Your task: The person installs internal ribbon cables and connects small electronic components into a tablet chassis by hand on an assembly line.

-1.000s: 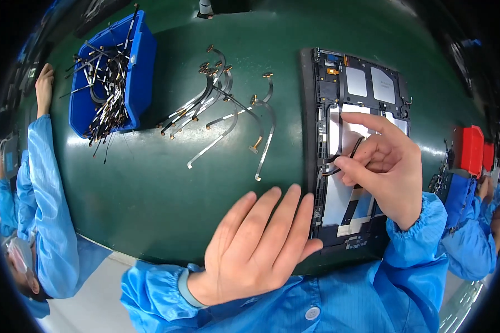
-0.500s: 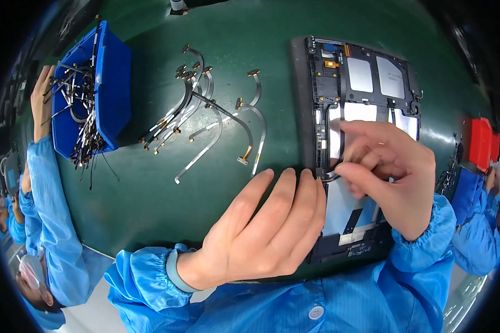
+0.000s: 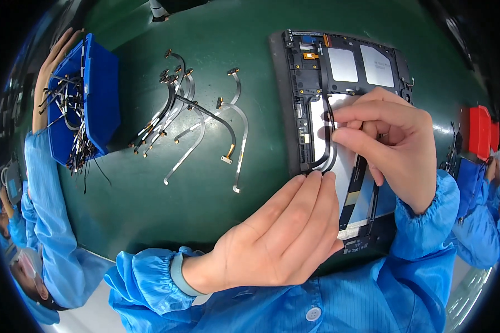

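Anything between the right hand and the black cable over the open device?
Nothing visible: the right hand pinches the black cable directly. The left hand is at the cable's lower stretch, not between them.

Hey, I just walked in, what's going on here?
The person's right hand pinches a thin black flex cable over an opened tablet-like device. The left hand lies with its fingertips at the cable's lower bend. More flex cables lie loose on the green table, others fill a blue bin, and a co-worker's hand is beside it.
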